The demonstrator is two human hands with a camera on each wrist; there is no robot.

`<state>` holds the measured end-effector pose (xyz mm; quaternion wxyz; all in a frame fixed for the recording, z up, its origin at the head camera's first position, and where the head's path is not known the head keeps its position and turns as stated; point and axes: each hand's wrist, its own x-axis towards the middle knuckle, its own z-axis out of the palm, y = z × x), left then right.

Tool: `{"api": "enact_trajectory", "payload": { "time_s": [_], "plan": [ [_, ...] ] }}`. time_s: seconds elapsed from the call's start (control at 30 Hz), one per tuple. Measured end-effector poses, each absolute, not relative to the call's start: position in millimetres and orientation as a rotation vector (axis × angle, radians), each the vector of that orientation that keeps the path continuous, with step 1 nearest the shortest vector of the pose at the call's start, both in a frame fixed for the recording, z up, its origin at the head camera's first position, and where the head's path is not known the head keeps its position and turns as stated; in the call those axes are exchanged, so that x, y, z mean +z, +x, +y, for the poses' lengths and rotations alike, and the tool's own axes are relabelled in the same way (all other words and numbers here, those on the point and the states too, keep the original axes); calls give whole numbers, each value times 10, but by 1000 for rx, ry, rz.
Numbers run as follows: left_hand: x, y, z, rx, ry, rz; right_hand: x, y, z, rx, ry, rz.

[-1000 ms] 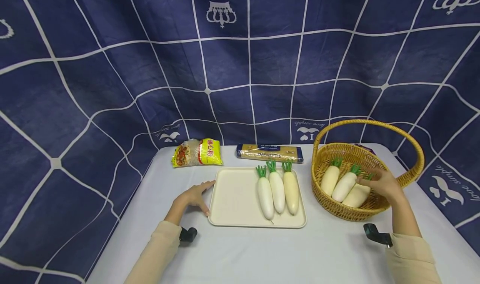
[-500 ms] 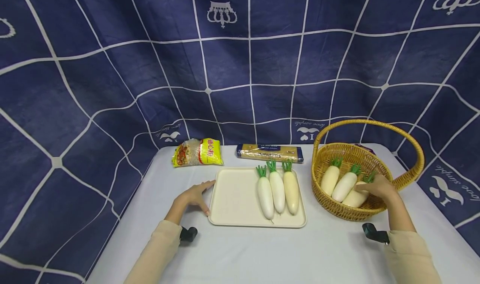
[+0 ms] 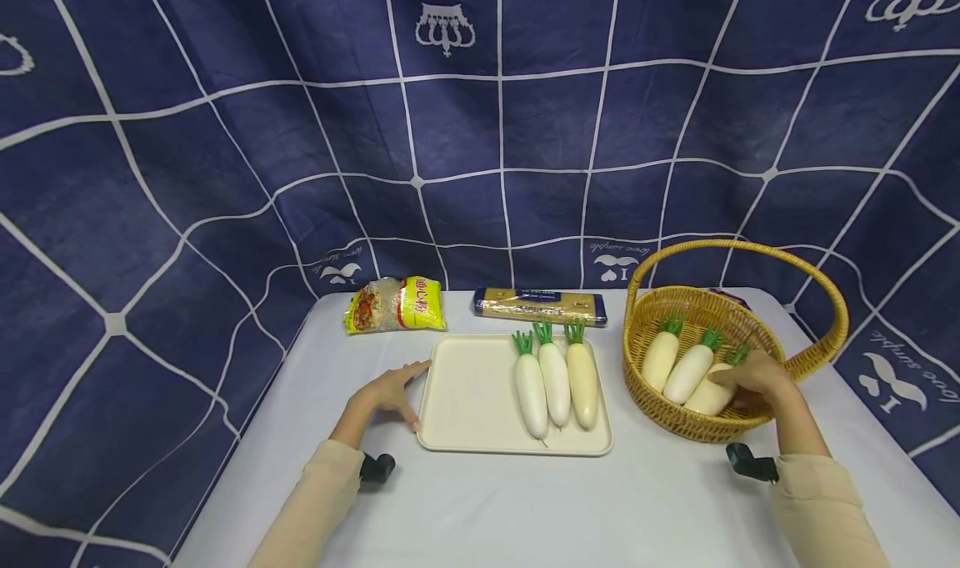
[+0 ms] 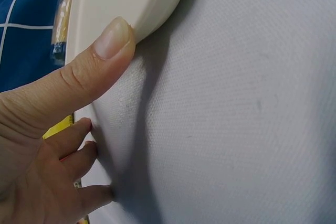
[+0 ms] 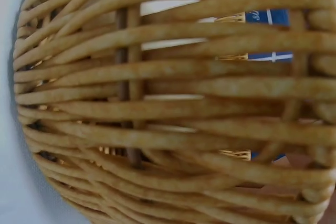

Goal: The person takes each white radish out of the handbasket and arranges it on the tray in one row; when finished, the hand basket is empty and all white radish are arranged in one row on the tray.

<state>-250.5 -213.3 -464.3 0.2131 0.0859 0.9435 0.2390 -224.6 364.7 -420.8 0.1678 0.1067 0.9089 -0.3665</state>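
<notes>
My right hand (image 3: 761,378) reaches inside the wicker basket (image 3: 667,415) and grips the rightmost white radish (image 3: 708,395), thumb over its upper side and fingers down its far right side. Two more white radishes, a cream one (image 3: 661,359) and a whiter one (image 3: 688,374), lie left of it in the basket. In the right wrist view the basket's woven wall (image 5: 168,82) hides most of the hand. My left hand (image 3: 386,393) rests at the left edge of the cream tray (image 3: 465,401), fingers spread; its thumb (image 4: 113,40) touches the tray's corner.
Three white radishes with green tops, one of them a creamy one (image 3: 582,384), lie side by side on the tray's right half. Behind stand a yellow food bag (image 3: 395,305) and a pasta packet (image 3: 538,306). The basket's tall handle (image 3: 738,243) arches over it.
My right hand has come down into the basket from above the radishes and closed its fingers around the rightmost one. The left hand and the tray stay put.
</notes>
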Motion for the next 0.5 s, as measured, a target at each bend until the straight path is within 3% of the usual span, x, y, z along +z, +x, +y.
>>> {"api": "enact_trajectory", "payload": {
  "time_s": [0.5],
  "plan": [
    [-4641,-2510,-2127,653,223,2626,-4257,-2204,3568,-1166,358,2503]
  ]
}}
